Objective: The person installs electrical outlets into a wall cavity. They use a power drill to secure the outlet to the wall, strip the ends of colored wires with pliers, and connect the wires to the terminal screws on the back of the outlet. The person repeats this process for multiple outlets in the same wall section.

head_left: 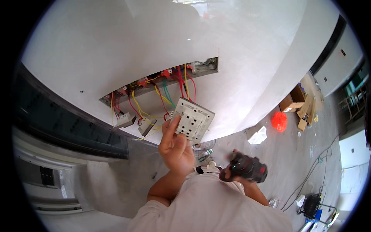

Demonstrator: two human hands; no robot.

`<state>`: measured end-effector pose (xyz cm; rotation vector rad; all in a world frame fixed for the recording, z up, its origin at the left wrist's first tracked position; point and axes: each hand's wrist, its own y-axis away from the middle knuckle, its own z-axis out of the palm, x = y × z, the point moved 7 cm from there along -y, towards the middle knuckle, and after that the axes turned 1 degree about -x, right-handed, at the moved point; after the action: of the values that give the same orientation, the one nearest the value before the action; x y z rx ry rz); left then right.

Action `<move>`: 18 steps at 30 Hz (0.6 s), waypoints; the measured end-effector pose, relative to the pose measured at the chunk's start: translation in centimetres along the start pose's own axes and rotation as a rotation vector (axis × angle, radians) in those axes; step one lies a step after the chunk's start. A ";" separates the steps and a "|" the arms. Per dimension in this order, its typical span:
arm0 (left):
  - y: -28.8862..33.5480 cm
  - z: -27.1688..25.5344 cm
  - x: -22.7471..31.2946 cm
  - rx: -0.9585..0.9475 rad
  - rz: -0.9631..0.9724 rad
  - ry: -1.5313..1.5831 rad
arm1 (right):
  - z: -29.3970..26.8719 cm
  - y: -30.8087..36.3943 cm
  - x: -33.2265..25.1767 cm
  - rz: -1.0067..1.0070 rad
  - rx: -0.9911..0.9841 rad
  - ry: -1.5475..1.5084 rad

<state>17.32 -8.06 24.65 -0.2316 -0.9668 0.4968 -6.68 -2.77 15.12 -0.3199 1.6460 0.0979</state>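
My left hand (176, 149) pinches a square white wall switch plate (193, 120) by its left edge. Its bare inner face is turned toward me, with small square openings and a screw hole near the corners. Red, yellow and green wires (185, 81) run from a long slot (158, 79) in the white wall down behind it. My right hand (228, 170), low and to the right, is wrapped round a black and red cordless drill (249, 168), smeared by motion. Two more white switch units, one farther left (124, 120) and one nearer (147, 127), hang on their wires.
Red junction boxes (143, 82) sit in the slot. On the floor to the right are a red plastic bag (279, 121), an open cardboard box (293, 99), a white package (258, 136) and a dark cable (309, 174). A bottle (206, 152) lies near my feet.
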 end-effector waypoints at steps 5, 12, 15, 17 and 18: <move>-0.2 -0.3 2.4 0.072 0.021 0.118 | -2.9 1.3 6.5 0.166 0.395 -1.043; 2.3 -2.0 -3.9 -0.116 -0.810 0.359 | -0.7 1.4 2.1 0.098 0.272 -0.833; 4.2 -0.8 -5.5 -0.161 -1.099 0.444 | 1.7 -0.9 -0.3 -0.060 0.124 -0.790; 4.7 -0.4 -6.3 -0.205 -1.124 0.472 | 3.4 -2.4 -1.8 -0.048 -0.031 -0.818; 4.8 -0.4 -6.5 -0.217 -1.126 0.475 | 4.1 -2.9 -2.1 -0.001 -0.129 -0.830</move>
<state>13.13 -7.18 17.74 0.0282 -0.5494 -0.6764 -1.80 -4.18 17.12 -0.3192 0.8181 0.2946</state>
